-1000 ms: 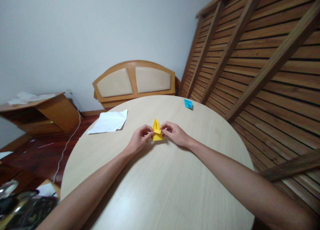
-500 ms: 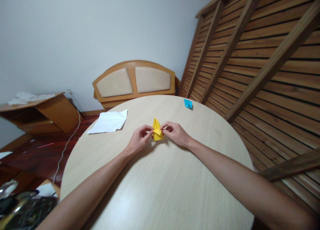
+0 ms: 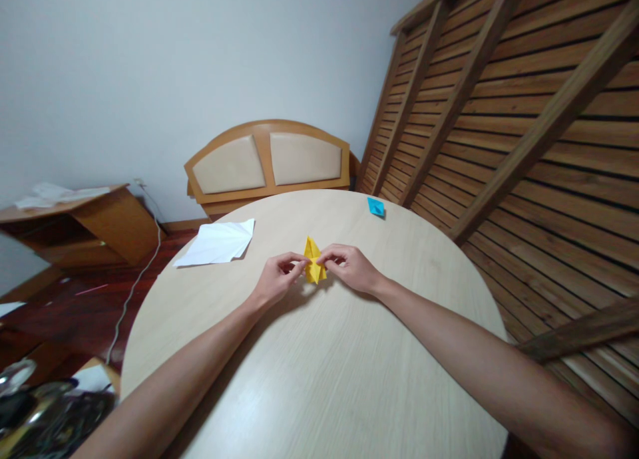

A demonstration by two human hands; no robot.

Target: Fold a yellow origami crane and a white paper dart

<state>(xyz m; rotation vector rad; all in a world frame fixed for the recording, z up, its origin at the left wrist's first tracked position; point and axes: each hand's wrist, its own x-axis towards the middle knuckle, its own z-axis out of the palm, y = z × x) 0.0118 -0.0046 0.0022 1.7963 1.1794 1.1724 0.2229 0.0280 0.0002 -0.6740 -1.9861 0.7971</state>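
Note:
A small yellow folded paper (image 3: pixel 314 273) is held between my two hands, over the middle of the round table (image 3: pixel 319 366). Its top rises to a point, and a pointed flap hangs at its lower front. My left hand (image 3: pixel 282 274) pinches the left side between thumb and fingers. On the other side, my right hand (image 3: pixel 352 266) is closed on the right side in a similar pinch. The fingertips cover parts of the folds.
A blue folded paper (image 3: pixel 376 207) lies near the table's far right edge. White paper sheets (image 3: pixel 217 241) rest at the left. Beyond the table stands a headboard (image 3: pixel 264 159); a slatted wooden panel (image 3: pixel 479 113) leans at the right.
The front flap of the yellow paper has swung down and now points toward me below the lower edge. Both hands have shifted only slightly and keep their pinch.

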